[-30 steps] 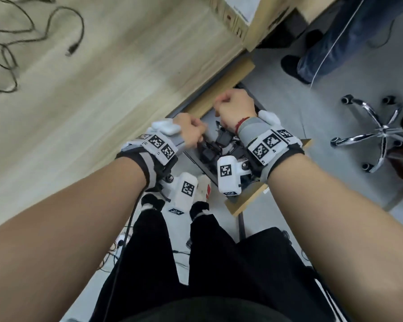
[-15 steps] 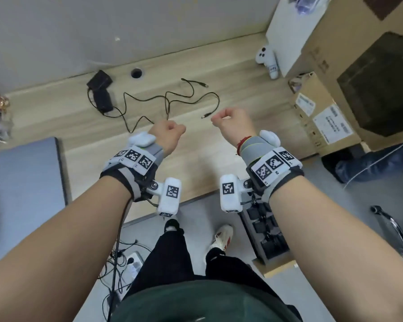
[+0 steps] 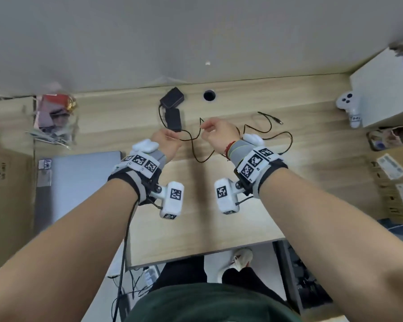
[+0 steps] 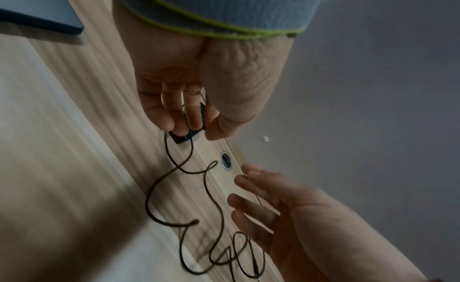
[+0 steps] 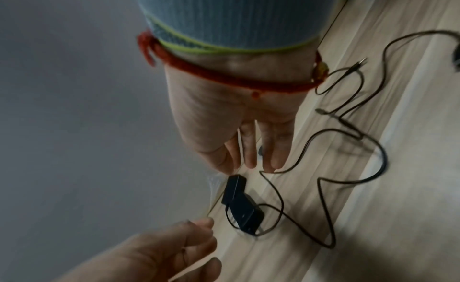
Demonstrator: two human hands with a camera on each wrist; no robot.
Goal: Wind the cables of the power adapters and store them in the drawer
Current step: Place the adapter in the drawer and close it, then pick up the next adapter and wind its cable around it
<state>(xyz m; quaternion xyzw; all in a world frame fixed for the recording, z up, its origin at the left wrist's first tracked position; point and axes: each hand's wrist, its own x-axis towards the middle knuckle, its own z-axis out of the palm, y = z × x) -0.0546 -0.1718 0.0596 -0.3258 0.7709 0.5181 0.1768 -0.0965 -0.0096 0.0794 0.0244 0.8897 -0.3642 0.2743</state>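
Note:
Two black power adapters [image 3: 172, 98] [image 3: 173, 119] lie side by side at the back of the wooden desk [image 3: 196, 217]. Their thin black cables [image 3: 197, 145] sprawl in loose loops to the right and end in a barrel plug [image 3: 278, 122]. My left hand [image 3: 172, 135] hovers just short of the nearer adapter [image 5: 242, 209], fingers loosely curled and holding nothing. My right hand [image 3: 204, 127] reaches over the cable loops with straight fingers [image 5: 251, 160], gripping nothing. The drawer [image 3: 289, 275] stands open below the desk's right front, with dark items inside.
A closed grey laptop [image 3: 79, 182] lies left of my left arm. Cardboard boxes [image 3: 391, 173], a white box [image 3: 382, 89] and a white controller [image 3: 349, 105] line the right side. Packets [image 3: 54, 117] clutter the back left. A cable hole [image 3: 209, 95] sits beside the adapters.
My view swung up from the open drawer to the desk. Both hands left the drawer, moved forward to the adapters and cables, and the fists loosened.

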